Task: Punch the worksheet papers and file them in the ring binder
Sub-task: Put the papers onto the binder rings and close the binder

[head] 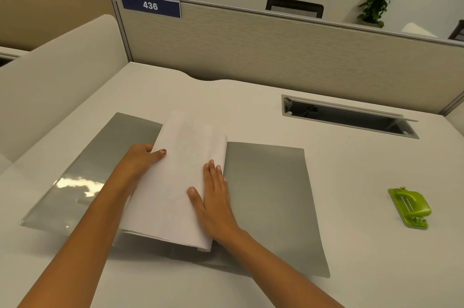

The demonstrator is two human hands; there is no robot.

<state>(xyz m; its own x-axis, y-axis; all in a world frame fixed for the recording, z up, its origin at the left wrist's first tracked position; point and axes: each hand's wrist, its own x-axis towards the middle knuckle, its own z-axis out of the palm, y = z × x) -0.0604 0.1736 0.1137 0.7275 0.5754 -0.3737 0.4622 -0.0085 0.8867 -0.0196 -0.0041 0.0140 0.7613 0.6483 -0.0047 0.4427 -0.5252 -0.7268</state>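
Note:
A grey ring binder [271,197] lies open flat on the desk, both covers spread out. A white stack of worksheet papers [180,174] rests over its spine, its left side lifted off the left cover. My left hand [140,159] grips the stack's left edge, thumb on top and fingers underneath. My right hand [213,197] lies flat on the right part of the stack, fingers spread, pressing it down. The binder's rings are hidden under the paper. A green hole punch [410,207] sits on the desk far to the right, apart from both hands.
The white desk [251,112] is bounded by a beige partition [276,51] at the back and a curved divider [57,76] on the left. An open cable slot [349,117] sits at the back right.

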